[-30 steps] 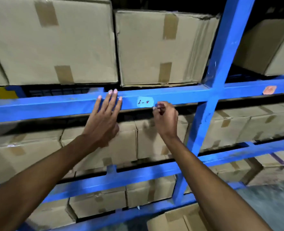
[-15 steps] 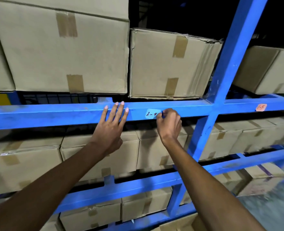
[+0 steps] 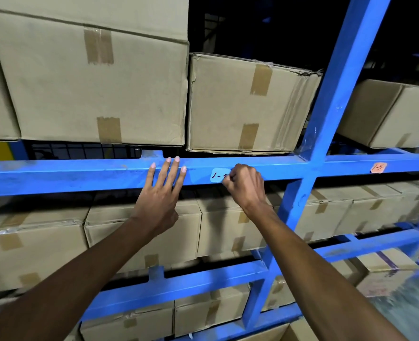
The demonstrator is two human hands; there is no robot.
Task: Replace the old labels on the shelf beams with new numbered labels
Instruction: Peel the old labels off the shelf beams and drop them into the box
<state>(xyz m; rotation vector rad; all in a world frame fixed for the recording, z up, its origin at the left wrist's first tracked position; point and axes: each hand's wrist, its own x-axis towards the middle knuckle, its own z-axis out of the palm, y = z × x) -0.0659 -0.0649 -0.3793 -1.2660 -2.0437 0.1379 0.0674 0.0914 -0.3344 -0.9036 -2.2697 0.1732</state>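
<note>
A pale blue label (image 3: pixel 217 175) with handwritten "2-4" sticks on the blue shelf beam (image 3: pixel 80 175). My right hand (image 3: pixel 246 187) is curled against the label's right edge, fingertips pinched at its corner and hiding part of the writing. My left hand (image 3: pixel 163 193) lies flat on the beam to the label's left, fingers spread and holding nothing. An orange label (image 3: pixel 378 167) reading "1-5" sits on the same beam level, right of the upright post (image 3: pixel 326 114).
Taped cardboard boxes (image 3: pixel 100 87) fill the shelf above the beam and the rows below (image 3: pixel 142 232). A lower blue beam (image 3: pixel 179 289) crosses under my forearms. Grey floor shows at the bottom right.
My right hand has moved left onto the label's right edge, covering its corner. The camera has tilted up and closer. My left hand stays flat on the beam.
</note>
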